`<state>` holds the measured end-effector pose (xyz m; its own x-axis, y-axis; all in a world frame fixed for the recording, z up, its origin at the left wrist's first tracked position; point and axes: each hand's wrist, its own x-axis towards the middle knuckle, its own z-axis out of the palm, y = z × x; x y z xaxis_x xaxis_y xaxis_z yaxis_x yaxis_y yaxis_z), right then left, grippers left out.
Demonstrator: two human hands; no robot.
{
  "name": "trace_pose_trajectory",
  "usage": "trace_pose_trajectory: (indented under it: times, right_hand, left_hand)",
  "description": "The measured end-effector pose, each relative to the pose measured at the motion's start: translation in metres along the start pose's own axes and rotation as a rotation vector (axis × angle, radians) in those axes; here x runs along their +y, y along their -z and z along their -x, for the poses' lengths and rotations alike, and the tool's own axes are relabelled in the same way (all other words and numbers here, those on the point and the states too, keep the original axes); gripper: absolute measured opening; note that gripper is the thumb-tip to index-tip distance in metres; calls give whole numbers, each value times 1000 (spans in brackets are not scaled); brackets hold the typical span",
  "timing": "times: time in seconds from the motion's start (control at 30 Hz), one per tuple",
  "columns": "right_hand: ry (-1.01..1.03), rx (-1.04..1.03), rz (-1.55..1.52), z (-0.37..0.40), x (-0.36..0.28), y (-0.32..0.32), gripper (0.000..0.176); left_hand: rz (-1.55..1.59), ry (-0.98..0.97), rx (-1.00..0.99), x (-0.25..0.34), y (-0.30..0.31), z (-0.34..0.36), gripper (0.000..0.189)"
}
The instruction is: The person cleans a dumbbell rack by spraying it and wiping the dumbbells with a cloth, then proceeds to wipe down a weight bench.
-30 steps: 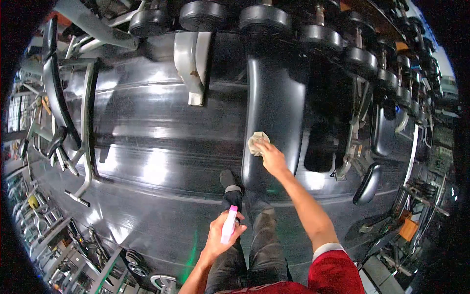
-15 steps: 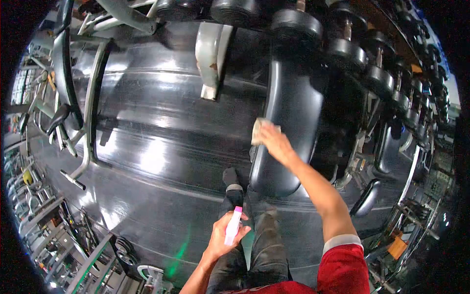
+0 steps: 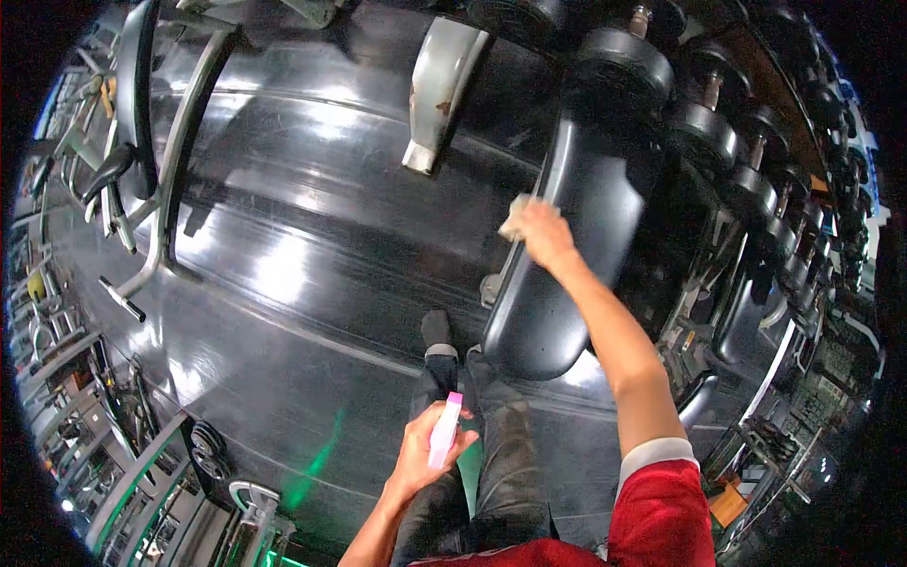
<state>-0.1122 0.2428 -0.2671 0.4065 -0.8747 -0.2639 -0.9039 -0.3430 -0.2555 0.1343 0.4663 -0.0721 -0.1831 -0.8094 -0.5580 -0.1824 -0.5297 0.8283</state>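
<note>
My left hand [image 3: 425, 452] is wrapped round a white spray bottle with a pink top [image 3: 444, 435], held low in front of my legs. My right hand [image 3: 548, 234] is closed on a pale cloth [image 3: 515, 218] at the left edge of a black padded bench [image 3: 590, 217]. The cloth sticks out past the fingers over that edge, and motion blurs it a little. Whether the cloth touches the padding, I cannot tell.
Dumbbells [image 3: 700, 130] on a rack run along the upper right. A grey metal upright [image 3: 440, 93] stands left of the bench, and a machine frame [image 3: 174, 170] further left. Weight plates [image 3: 210, 451] are at the lower left. My foot [image 3: 436, 330] is on the dark floor.
My right hand and the cloth have moved up along the bench's left edge. The view has shifted a little. My left hand still holds the bottle.
</note>
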Motion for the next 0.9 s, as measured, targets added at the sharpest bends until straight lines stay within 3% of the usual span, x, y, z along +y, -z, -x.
trace_pose_trajectory:
  times: [0.03,0.07,0.13,0.17,0.2,0.23,0.27,0.33,0.47,0.57,0.63,0.9]
  right_hand:
    - [81,-137,-73,11,-8,-12,10]
    - [155,13,32,30,-23,-30,10]
    - [210,-15,27,72,-59,-48,12]
    - [308,31,49,96,-64,-94,15]
    - [278,-82,-5,112,-84,-91,16]
    - [308,16,55,132,-90,-127,18]
    - [215,-202,115,141,-108,-123,20]
    - [230,-209,215,152,-122,-130,21]
    - [322,-237,234,169,-130,-139,23]
    - [335,-337,285,181,-140,-150,28]
    - [475,-443,527,197,-149,-153,35]
    - [789,-615,715,266,-121,-153,42]
  left_hand:
    - [10,-31,10,-1,-1,1,29]
    - [16,-33,9,0,-2,3,29]
    - [40,-11,26,4,-1,4,29]
    - [40,-15,36,6,2,5,29]
    - [51,-11,46,8,5,7,29]
    - [64,-8,54,9,7,7,29]
    - [67,-9,60,8,9,8,29]
    - [-1,-51,99,4,15,9,30]
    - [39,116,103,0,16,12,27]
    - [7,102,91,-7,8,15,26]
    - [-11,79,80,-7,3,16,26]
    - [-94,59,0,0,-17,14,27]
